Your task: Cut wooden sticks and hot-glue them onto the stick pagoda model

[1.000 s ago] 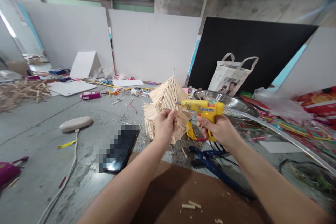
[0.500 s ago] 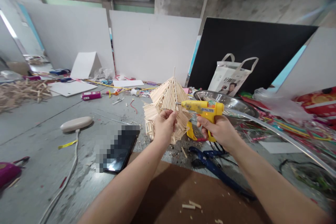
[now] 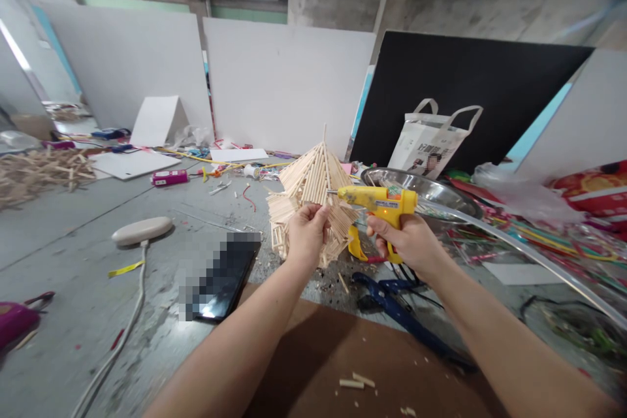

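A cone-shaped model of thin wooden sticks (image 3: 309, 181) stands on the grey floor just ahead of me. My left hand (image 3: 306, 236) is closed in a pinch on a small wooden stick, held against the model's front. My right hand (image 3: 407, 241) grips a yellow hot glue gun (image 3: 378, 204), fingers wrapped round the handle. The gun's nozzle points left and sits right by the pinched fingers and the model's side.
A phone (image 3: 223, 275) lies left of the model, blue shears (image 3: 392, 304) lie under my right hand, brown cardboard (image 3: 343, 366) is nearest me. A metal basin (image 3: 431, 188), a paper bag (image 3: 431, 140) and coloured clutter sit right. A white cable puck (image 3: 141, 230) and stick pile (image 3: 34, 173) lie left.
Almost nothing differs. Both hands stay at the model, with the glue gun shifted very slightly left toward my left fingers.
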